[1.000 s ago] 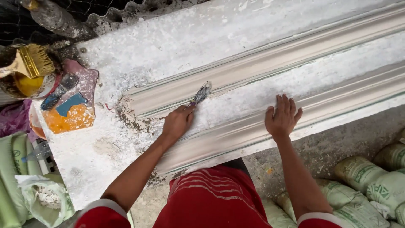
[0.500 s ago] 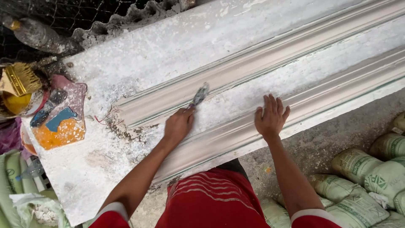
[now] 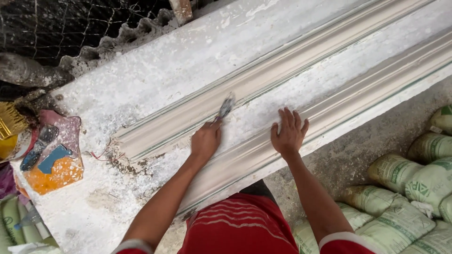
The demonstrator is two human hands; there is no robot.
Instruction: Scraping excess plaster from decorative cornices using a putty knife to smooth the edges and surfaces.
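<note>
Our left hand (image 3: 205, 140) grips a small scraper (image 3: 225, 107), blade on the plaster cornice moulding (image 3: 282, 80) lying across the white workbench (image 3: 155, 75). Our right hand (image 3: 288, 133) is pressed flat on the moulding, fingers spread, holding nothing.

Pale sacks (image 3: 405, 188) with green print, perhaps 6, piled lower right.
</note>
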